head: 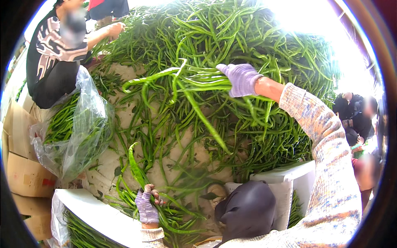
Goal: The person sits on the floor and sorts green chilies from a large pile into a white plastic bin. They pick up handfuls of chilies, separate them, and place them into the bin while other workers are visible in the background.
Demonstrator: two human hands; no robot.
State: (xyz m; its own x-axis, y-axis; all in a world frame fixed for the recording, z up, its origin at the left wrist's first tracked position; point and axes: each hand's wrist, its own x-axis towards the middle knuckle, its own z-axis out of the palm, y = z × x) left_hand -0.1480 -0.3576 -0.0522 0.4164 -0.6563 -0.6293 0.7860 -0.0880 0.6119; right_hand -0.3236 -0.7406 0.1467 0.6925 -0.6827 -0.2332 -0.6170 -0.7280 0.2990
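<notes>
My right hand [242,80], in a purple knit glove, grips a bundle of long green chili peppers [201,79] above the large heap. Their free ends fan out to the left, and one hangs down lower than the rest. My left hand [147,203] is low in the view, in a similar glove with bare fingertips. Its fingers are curled around the lower end of a bright long pepper [134,162] that points up. Loose peppers [183,218] lie around and beneath that hand, beside my dark-clad knee [248,210].
A big pepper heap [211,34] spreads over a pale ground sheet [105,173]. White foam boxes [90,204] [305,172] with peppers flank me. At left are a clear plastic bag [83,136] of peppers, cardboard boxes [28,176] and a crouching person [55,59]. Other people [356,117] are at right.
</notes>
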